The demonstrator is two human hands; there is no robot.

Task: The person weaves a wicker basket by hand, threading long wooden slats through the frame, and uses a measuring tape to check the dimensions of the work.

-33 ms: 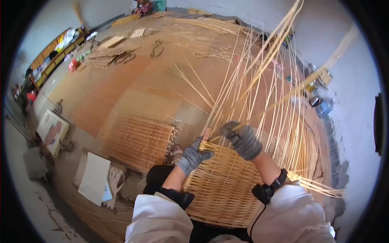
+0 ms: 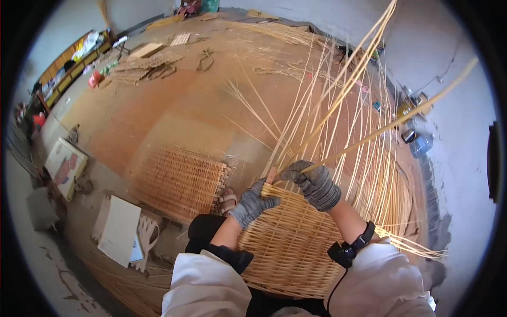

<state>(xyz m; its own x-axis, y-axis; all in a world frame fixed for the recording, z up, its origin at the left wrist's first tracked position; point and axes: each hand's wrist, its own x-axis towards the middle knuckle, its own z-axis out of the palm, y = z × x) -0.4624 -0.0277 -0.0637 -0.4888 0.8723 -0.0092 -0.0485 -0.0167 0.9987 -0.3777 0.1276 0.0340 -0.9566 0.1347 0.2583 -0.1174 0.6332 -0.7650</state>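
Note:
A woven wicker panel point(image 2: 293, 240) lies over my lap, with long pale canes point(image 2: 317, 111) fanning out from its far and right edges. My left hand point(image 2: 254, 205), in a grey knitted glove, grips the panel's far left corner, fingers wrapped over the edge. Just to its right, my gloved right hand point(image 2: 312, 185) is closed on a long thicker cane point(image 2: 393, 124), which slants up toward the right wall. Its fingertips are close to the woven edge, and the cane's near end is partly hidden by the hand.
Another woven panel point(image 2: 182, 182) lies on the floor at left. White boards point(image 2: 120, 231) and a picture-covered block point(image 2: 64, 168) lie beyond it at the left. A clear plastic jug point(image 2: 421, 143) stands by the right wall. Woven scraps point(image 2: 140, 68) lie at the far left.
My right hand has shifted slightly left and down toward the corner, fingers closer to the edge. The thicker cane has swung with it. My left hand keeps its grip.

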